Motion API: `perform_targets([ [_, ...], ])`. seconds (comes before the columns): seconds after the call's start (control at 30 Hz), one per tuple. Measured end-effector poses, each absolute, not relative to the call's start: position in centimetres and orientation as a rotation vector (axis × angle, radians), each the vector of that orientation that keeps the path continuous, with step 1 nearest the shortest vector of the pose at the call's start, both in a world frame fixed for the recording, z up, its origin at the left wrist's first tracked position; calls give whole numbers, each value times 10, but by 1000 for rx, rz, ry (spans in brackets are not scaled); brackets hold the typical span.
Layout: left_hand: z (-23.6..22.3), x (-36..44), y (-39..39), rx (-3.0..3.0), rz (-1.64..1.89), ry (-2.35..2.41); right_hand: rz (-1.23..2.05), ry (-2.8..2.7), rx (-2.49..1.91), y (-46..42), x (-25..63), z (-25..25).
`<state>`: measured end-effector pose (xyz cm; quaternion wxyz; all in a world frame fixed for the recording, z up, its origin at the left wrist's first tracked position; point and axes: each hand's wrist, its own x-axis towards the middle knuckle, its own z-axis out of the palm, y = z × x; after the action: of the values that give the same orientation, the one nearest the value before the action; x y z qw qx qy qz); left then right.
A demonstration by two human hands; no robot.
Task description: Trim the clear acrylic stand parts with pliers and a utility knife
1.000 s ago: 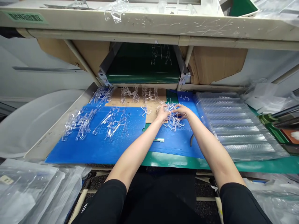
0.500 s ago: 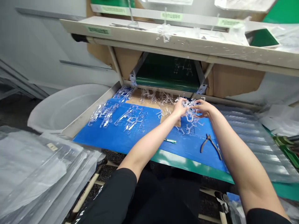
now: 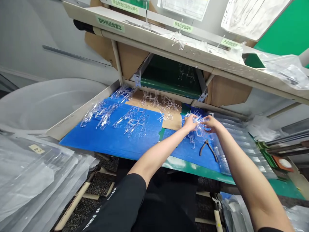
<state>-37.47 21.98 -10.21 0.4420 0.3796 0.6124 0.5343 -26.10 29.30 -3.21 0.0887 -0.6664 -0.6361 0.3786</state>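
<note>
My left hand [image 3: 190, 123] and my right hand [image 3: 212, 124] are closed from both sides on a bunch of small clear plastic parts [image 3: 200, 124], held just above the blue mat [image 3: 108, 141]. A few loose clear parts [image 3: 191, 140] lie on the mat under my hands. Black-handled pliers [image 3: 207, 148] lie just below my right hand. More clear plastic parts [image 3: 131, 120] lie spread over the left half of the mat.
A clear ribbed tray [image 3: 241, 151] sits to the right. A brown cardboard sheet [image 3: 154, 108] carries more clear pieces at the back, in front of a green conveyor [image 3: 166, 77]. A shelf [image 3: 169, 42] runs overhead. Plastic bags [image 3: 31, 180] lie at lower left, beside a white tub [image 3: 43, 103].
My hands have gathered the clear parts off the mat and lifted them, shifting slightly right. The view swung up and left, and the pliers came into sight.
</note>
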Motion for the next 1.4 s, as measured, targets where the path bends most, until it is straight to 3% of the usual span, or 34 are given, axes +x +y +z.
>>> perform_targets([
  [0.23, -22, -459, 207, 1102, 1549, 1669, 1064, -1997, -1653, 281, -341, 46],
  [0.67, 48, -837, -35, 538, 1900, 2224, 1526, -2418, -688, 98, -802, 89],
  [0.87, 72, -963, -130, 184, 1685, 2497, 1644, -2408, -444, 58, -909, 99],
  [0.97, 69, -987, -155, 186, 1534, 2583, 1630, -2359, -354, 74, -901, 87],
  [1.07, 72, -987, -155, 379, 1361, 2669, 1629, -2336, -263, 98, -838, 74],
  [1.23, 92, -918, -108, 1030, 1006, 2698, 1358, -2538, 4, 139, -603, 56],
  [1.4, 73, -779, -33, 1912, 100, 2443, 1023, -2250, -725, 175, -358, 22],
])
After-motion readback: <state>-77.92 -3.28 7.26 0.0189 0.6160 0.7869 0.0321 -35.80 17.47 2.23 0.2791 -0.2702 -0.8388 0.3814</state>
